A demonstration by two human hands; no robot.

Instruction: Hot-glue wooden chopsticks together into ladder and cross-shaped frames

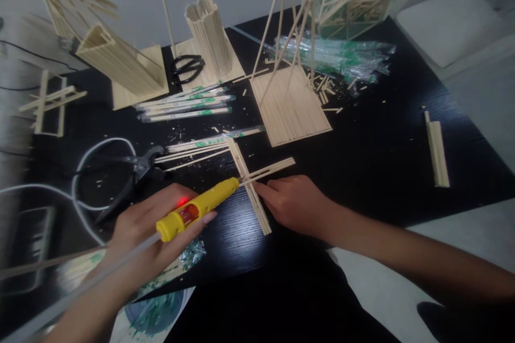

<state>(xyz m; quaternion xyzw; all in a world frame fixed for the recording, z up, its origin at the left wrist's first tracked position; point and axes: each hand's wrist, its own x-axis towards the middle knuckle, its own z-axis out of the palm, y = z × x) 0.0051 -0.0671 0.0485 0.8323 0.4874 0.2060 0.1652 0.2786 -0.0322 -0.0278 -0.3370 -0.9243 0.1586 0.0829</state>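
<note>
My left hand is closed around a yellow hot glue gun with a small red light on its side. The gun's tip meets the crossing of a cross-shaped piece of wooden sticks, which look like disposable chopsticks. My right hand grips this piece near the crossing, with its fingers curled and partly hidden. Just beyond the cross lie loose and wrapped chopsticks. Left of them, cutting pliers rest by a white cord.
A flat stick panel with upright legs stands beyond my hands. Farther back are a round stick holder, a triangular one and black scissors. Wrapped chopsticks lie back right; a short stick bundle lies right. Below left is a bin.
</note>
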